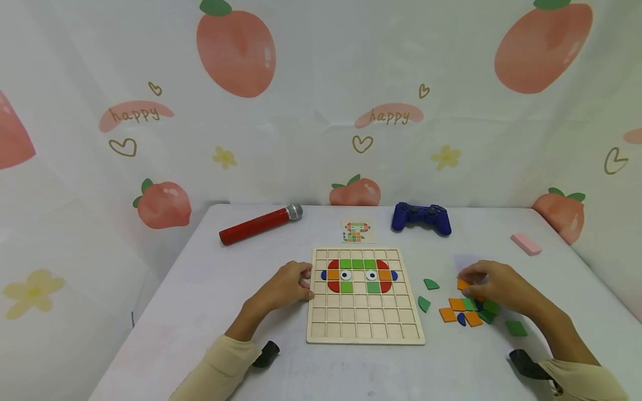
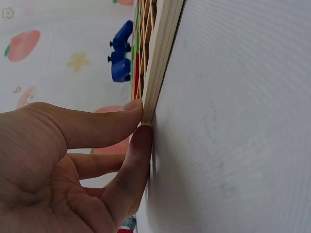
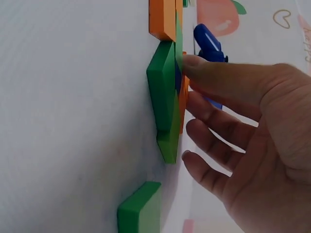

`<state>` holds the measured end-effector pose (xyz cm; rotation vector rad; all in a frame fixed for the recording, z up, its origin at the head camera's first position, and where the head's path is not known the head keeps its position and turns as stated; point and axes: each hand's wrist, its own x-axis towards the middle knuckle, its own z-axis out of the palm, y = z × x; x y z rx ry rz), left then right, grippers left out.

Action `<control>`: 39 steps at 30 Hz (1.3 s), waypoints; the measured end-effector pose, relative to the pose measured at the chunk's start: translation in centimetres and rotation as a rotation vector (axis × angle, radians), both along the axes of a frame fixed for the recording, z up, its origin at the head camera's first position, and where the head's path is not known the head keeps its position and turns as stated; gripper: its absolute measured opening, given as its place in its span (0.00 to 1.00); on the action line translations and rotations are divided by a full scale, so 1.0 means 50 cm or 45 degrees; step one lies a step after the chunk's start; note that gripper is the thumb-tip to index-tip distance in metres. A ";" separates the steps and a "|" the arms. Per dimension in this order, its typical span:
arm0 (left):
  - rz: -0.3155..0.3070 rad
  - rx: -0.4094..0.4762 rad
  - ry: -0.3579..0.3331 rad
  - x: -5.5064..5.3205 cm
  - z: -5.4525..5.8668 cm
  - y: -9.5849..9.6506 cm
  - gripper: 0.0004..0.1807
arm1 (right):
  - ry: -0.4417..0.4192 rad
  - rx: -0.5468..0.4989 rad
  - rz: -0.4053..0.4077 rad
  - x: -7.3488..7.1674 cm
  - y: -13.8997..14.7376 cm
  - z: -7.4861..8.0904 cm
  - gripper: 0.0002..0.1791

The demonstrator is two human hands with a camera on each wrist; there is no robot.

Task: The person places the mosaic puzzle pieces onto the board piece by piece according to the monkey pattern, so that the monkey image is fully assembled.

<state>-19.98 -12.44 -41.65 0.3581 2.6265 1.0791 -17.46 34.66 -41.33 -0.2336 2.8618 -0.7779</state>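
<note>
A wooden grid board (image 1: pixel 356 331) lies flat on the table, with colored tiles forming a round-eyed face in its upper rows. At its left edge, my left hand (image 1: pixel 290 287) pinches the rim; the left wrist view shows the thumb on top of the rim (image 2: pixel 163 53) and a finger against its side. My right hand (image 1: pixel 501 284) is over the loose tiles right of the board. Between its thumb and fingertips is an orange square tile (image 1: pixel 462 284). Beneath and beside the hand lie orange tiles (image 1: pixel 448 315), green tiles (image 3: pixel 163 87) and blue half-round tiles (image 1: pixel 461 319).
Behind the board lies a pattern card (image 1: pixel 358 230). A red microphone (image 1: pixel 256 225) is at the back left, a blue game controller (image 1: pixel 421 217) at the back right. A pink block (image 1: pixel 526 244) lies far right. Two green quarter-round tiles (image 1: pixel 423 303) sit close to the board.
</note>
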 end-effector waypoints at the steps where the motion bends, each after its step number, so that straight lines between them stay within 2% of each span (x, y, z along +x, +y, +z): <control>1: 0.000 0.000 0.001 0.000 0.000 0.000 0.36 | 0.002 0.002 0.002 0.000 0.001 -0.001 0.23; 8: 0.004 0.005 -0.007 0.000 0.000 0.000 0.36 | -0.004 0.014 0.001 0.001 0.001 0.001 0.21; 15: 0.003 0.004 -0.007 0.000 0.000 0.000 0.36 | 0.040 0.007 0.033 0.000 -0.026 0.001 0.22; 27: 0.000 0.015 -0.010 -0.001 -0.003 -0.001 0.36 | 0.101 -0.064 0.208 -0.018 -0.130 0.010 0.17; 33: -0.005 0.024 -0.008 -0.002 -0.004 -0.003 0.36 | 0.131 -0.130 0.328 -0.029 -0.189 0.011 0.17; 39: 0.003 0.030 -0.017 -0.001 -0.001 -0.002 0.36 | 0.122 -0.155 0.392 -0.035 -0.247 0.013 0.16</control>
